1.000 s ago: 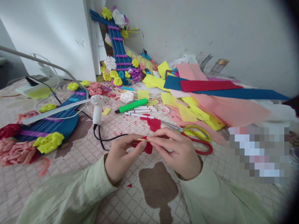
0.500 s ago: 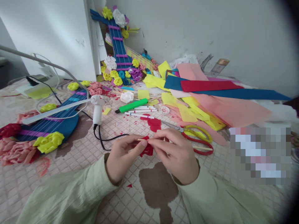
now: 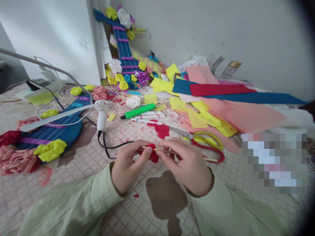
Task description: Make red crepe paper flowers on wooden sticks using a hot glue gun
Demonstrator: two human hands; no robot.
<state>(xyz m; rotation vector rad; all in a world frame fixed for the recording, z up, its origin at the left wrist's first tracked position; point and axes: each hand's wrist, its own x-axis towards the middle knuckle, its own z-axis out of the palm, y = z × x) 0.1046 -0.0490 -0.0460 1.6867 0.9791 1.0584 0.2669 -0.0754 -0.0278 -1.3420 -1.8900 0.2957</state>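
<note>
Between my hands a small piece of red crepe paper (image 3: 154,157) hangs against a thin wooden stick (image 3: 166,151). My left hand (image 3: 131,165) pinches the red paper and one end of the stick between thumb and forefinger. Thumb and fingers of my right hand (image 3: 188,167) are closed on the stick farther right. Just beyond lie red paper scraps (image 3: 162,131) and scissors (image 3: 205,141) with yellow and red handles. Left of my hands stands a white glue gun (image 3: 101,119) with its black cord.
Blue paper instruments with paper flowers lie at left (image 3: 71,127) and lean at the back (image 3: 124,49). A green marker (image 3: 139,111), white pens (image 3: 147,116) and a tape roll (image 3: 172,115) lie mid-table. Crepe paper strips (image 3: 236,114) pile at right.
My right hand has shifted slightly right and its fingers have opened a little along the stick, so more of the stick shows. My left hand keeps its pinch on the red paper.
</note>
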